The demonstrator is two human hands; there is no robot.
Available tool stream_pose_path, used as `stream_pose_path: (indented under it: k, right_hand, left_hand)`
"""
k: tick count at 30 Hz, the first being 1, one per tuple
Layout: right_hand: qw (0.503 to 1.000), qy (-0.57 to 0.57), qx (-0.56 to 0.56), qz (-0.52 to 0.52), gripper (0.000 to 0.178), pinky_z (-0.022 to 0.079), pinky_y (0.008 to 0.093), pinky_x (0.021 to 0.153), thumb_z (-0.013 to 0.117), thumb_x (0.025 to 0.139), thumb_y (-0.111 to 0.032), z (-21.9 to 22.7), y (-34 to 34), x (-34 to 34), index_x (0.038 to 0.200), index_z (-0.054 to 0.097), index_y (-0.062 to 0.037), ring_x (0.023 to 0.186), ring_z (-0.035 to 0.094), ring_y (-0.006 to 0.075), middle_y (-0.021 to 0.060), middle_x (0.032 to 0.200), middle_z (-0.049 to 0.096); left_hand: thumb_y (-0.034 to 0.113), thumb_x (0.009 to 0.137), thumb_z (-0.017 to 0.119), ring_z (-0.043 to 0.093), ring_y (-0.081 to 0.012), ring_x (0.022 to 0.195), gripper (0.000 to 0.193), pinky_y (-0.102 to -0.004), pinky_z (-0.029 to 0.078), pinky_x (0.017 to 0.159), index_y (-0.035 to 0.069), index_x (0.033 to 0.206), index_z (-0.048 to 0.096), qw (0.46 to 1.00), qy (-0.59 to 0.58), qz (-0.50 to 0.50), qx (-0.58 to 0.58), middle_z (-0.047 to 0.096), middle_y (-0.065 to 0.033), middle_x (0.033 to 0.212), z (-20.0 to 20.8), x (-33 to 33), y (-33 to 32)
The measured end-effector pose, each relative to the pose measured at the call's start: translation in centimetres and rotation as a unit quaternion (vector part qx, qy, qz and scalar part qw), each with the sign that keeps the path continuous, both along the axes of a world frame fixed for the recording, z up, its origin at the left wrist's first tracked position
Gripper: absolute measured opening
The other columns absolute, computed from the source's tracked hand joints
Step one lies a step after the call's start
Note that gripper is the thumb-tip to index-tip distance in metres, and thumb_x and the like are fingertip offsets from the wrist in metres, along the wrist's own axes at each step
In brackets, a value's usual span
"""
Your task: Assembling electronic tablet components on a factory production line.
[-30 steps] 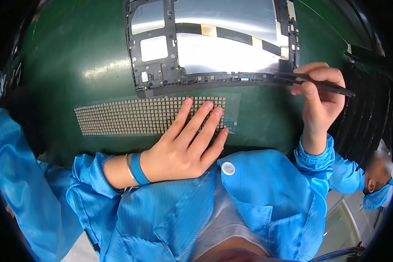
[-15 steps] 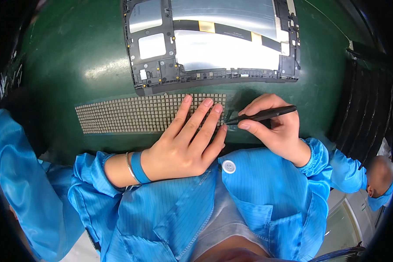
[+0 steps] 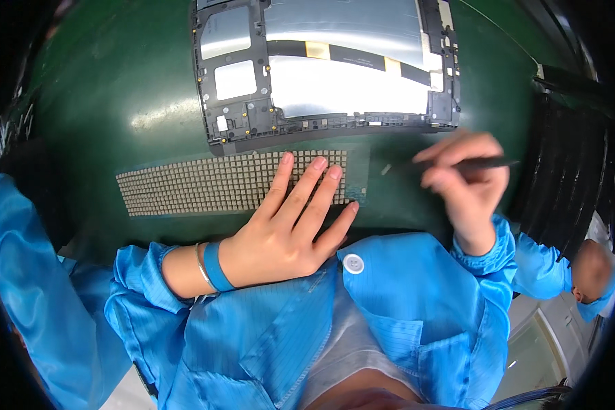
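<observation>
My left hand (image 3: 283, 229) lies flat with fingers spread over a sheet of small grey-beige square pads (image 3: 205, 183). Its fingertips press on the sheet's right part, and the palm hides some of the lower edge. To the right, above the table, my right hand (image 3: 468, 178) grips dark tweezers (image 3: 482, 164), both smeared by motion. By the blurred tweezer tips shows a small pale piece (image 3: 386, 169), apart from the sheet. A clear strip of backing (image 3: 357, 167) shows at the sheet's right end, with a single pad at its edge.
Beyond the sheet lies a black device frame (image 3: 236, 126) with a shiny silver panel (image 3: 345, 89), on a green table surface (image 3: 123, 96). Black ribbed material (image 3: 560, 171) hangs at the right. People in blue sit nearby, a sleeve (image 3: 41, 287) at the left.
My right hand and the tweezers have moved right and up, away from the sheet's end. A small piece now shows by their tips. My left hand stays pressed on the sheet.
</observation>
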State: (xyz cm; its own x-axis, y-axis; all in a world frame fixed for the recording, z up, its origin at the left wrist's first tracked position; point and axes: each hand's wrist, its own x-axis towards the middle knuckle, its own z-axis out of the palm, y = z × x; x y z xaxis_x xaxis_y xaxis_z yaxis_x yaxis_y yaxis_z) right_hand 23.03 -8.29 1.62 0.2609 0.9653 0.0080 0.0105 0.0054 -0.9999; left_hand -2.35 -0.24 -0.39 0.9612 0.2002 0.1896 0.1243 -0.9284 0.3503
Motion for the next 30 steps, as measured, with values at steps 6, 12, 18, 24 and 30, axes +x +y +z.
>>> stream_pose_path:
  k: [6,12,18,24,30]
  right_hand:
    - [0.993,-0.099,0.038,-0.045,0.020,0.052,0.0221,0.066,0.073,0.084,0.002,0.1,1.1,4.1,0.098,0.058,0.0008,0.079,0.064,0.0140,0.0139,0.095,0.066]
    - [0.991,-0.122,0.035,-0.033,0.019,0.052,0.0233,0.069,0.071,0.085,0.002,0.2,1.2,4.0,0.098,0.058,0.0011,0.081,0.065,0.0145,0.0137,0.095,0.065]
    - [0.991,-0.129,0.028,-0.030,0.018,0.053,0.0255,0.075,0.070,0.086,0.003,0.4,1.3,3.9,0.098,0.058,0.0015,0.085,0.065,0.0159,0.0137,0.095,0.065]
    - [0.969,-0.241,0.042,-0.044,0.019,0.051,0.0255,0.072,0.075,0.081,0.005,0.7,1.0,3.1,0.094,0.062,0.0026,0.082,0.065,0.0181,0.0127,0.091,0.067]
    - [0.869,-0.477,0.099,-0.091,0.025,0.051,0.0284,0.061,0.081,0.073,0.007,1.3,1.3,-0.7,0.088,0.062,0.0019,0.070,0.064,0.0216,0.0130,0.080,0.065]
  left_hand:
    - [0.032,0.084,0.069,0.048,-0.0444,0.130,0.040,-0.0649,0.036,0.106,0.008,0.116,0.068,1.000,0.008,-0.017,0.007,0.052,-0.0301,0.135,-0.1,0.0,0.1]
    - [0.032,0.084,0.069,0.048,-0.0443,0.130,0.041,-0.0650,0.036,0.106,0.008,0.117,0.067,1.000,0.008,-0.010,0.006,0.051,-0.0302,0.136,-0.1,0.0,-0.1]
    - [0.032,0.085,0.069,0.048,-0.0446,0.130,0.040,-0.0650,0.036,0.106,0.008,0.116,0.067,1.000,0.004,-0.009,0.005,0.051,-0.0303,0.136,-0.2,0.1,-0.1]
    - [0.032,0.085,0.069,0.049,-0.0444,0.130,0.038,-0.0646,0.037,0.106,0.008,0.115,0.067,1.000,0.003,-0.015,0.011,0.052,-0.0302,0.135,-0.2,0.2,0.0]
    - [0.029,0.084,0.070,0.049,-0.0448,0.129,0.034,-0.0640,0.038,0.106,0.007,0.110,0.068,1.000,-0.003,-0.013,0.015,0.052,-0.0302,0.135,0.0,0.1,0.1]
